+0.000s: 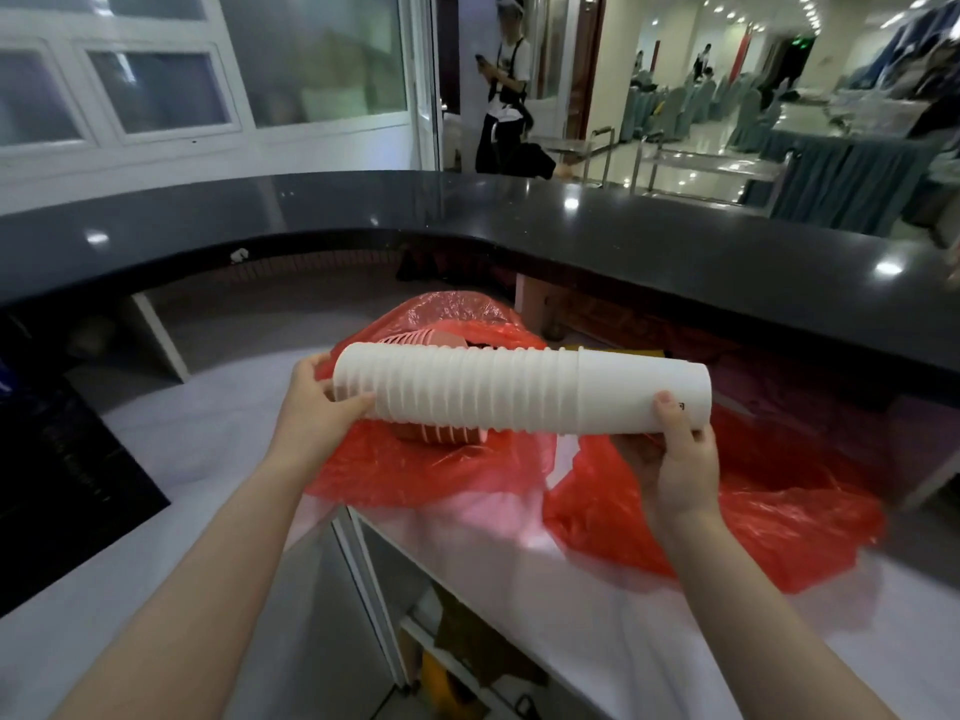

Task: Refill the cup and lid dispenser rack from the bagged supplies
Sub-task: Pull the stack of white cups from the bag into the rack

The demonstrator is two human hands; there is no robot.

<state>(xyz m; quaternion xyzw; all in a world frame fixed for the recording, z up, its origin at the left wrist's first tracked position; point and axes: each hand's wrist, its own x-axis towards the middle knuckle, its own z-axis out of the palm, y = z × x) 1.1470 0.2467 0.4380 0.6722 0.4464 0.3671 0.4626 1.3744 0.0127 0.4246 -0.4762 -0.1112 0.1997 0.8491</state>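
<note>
I hold a long stack of white paper cups [519, 389] sideways above the counter. My left hand [319, 407] grips its left end at the open rims. My right hand [675, 459] supports the right end from below, thumb on the last cup's base. Under the stack lies an open red plastic bag [457, 470] with another stack of cups [441, 337] inside, tinted red by the plastic. A second crumpled red bag [769, 517] lies to the right. No dispenser rack is in view.
The bags rest on a white lower counter [597, 605]. A raised black curved countertop [623, 226] runs behind it. A black panel [62, 475] sits at the left. A person [506, 90] stands beyond the counter. Open shelves [457, 662] lie below.
</note>
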